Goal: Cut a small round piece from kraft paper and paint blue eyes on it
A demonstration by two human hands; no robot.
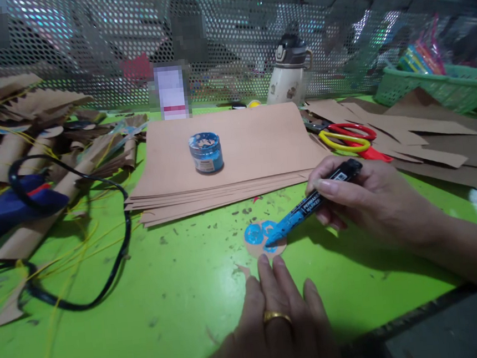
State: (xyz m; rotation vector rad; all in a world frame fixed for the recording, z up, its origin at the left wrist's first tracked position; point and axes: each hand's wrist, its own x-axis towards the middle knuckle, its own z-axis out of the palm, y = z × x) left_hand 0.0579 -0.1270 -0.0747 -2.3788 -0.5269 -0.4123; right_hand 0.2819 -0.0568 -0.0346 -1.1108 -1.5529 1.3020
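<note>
My right hand [361, 204] is closed around a black permanent marker [311, 203] whose lower end is coated in blue paint. The painted tip touches a small round brown paper disc [255, 250] with blue round patches on it. Fingertips of my left hand [279, 314], which wears a gold ring, rest at the near edge of the disc; its fingers are stretched out and hold nothing. Beyond the disc, a jar of blue paint [208, 158] stands on a stack of brown paper sheets [255, 135].
Scissors [345, 136] with red and yellow handles lie by brown paper strips [436, 148] at right, near a green basket [435, 86]. A white bottle [286, 80] stands at the back. Rolled paper pieces [18, 142], a blue-handled tool [19, 209] and a black cord [120, 262] lie left.
</note>
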